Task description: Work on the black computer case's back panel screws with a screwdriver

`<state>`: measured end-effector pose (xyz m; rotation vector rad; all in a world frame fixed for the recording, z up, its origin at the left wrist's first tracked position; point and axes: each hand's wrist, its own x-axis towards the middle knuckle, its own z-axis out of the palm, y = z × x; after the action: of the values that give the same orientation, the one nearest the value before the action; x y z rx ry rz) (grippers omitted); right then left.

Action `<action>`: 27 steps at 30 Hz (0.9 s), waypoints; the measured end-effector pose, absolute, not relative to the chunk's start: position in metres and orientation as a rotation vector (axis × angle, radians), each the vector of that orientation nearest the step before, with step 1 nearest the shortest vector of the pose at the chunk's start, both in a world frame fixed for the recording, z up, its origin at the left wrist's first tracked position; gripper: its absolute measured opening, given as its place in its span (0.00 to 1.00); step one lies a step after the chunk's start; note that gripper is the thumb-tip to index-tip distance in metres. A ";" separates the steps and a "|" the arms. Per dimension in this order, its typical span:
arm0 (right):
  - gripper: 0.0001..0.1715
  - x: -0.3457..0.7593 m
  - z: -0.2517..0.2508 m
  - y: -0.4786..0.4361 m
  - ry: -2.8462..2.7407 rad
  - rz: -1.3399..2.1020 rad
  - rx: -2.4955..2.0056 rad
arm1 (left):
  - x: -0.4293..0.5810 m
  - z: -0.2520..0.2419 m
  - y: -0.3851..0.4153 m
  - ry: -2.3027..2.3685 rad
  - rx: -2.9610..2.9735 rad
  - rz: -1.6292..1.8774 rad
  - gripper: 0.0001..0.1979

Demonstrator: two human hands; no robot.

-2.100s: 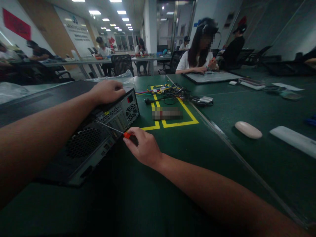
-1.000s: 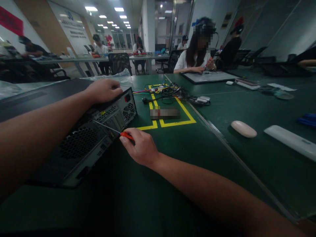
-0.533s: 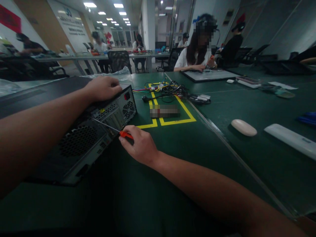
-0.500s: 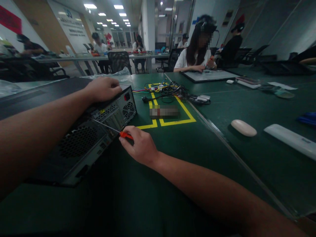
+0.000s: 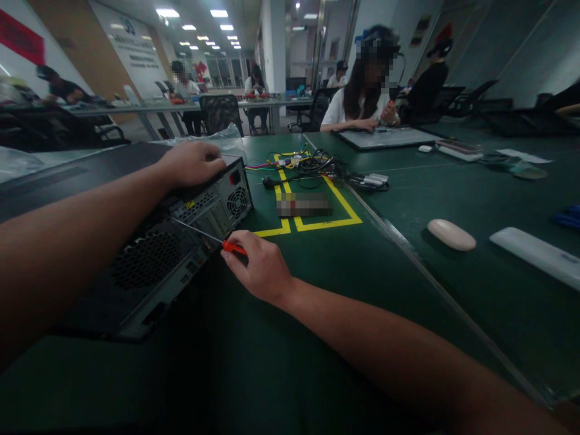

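Observation:
A black desktop computer case (image 5: 149,320) lies on its side at the left, with its metal rear panel and fan grille turned towards me. My left hand (image 5: 197,163) rests on the case's upper face near the rear edge, its fingers curled against it. In my right hand (image 5: 263,266) is a screwdriver (image 5: 235,248) with an orange-red handle, held between thumb and fingers. Its thin shaft slants up and left to the rear panel. The tip is close to the panel, but I cannot tell whether it sits in a screw.
Beyond the case lies a heap of cables (image 5: 321,162) beside yellow tape (image 5: 328,226) on the green table (image 5: 344,272). A pixelated object (image 5: 304,205) is near the tape. To the right are a pale mouse (image 5: 452,234) and a white bar (image 5: 537,254). A co-worker (image 5: 362,103) sits opposite.
The view has shifted very slightly. Both hands, the screwdriver and the computer case hold nearly the same positions.

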<state>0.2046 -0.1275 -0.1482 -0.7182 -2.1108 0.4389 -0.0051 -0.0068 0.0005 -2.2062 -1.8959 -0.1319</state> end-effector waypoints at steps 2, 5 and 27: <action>0.13 0.205 -0.148 -0.128 -2.106 0.441 -0.716 | -0.005 0.000 -0.006 -1.914 -2.205 -0.128 0.25; 0.13 0.205 -0.148 -0.128 -2.099 0.445 -0.709 | -0.005 0.000 -0.007 -1.925 -2.203 -0.146 0.26; 0.17 0.206 -0.145 -0.130 -2.121 0.468 -0.755 | -0.004 0.000 -0.007 -1.969 -2.198 -0.167 0.25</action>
<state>0.2060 -0.1297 -0.1451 -0.7550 -2.1205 0.4683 -0.0035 -0.0075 0.0001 -2.1976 -1.9689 -0.1673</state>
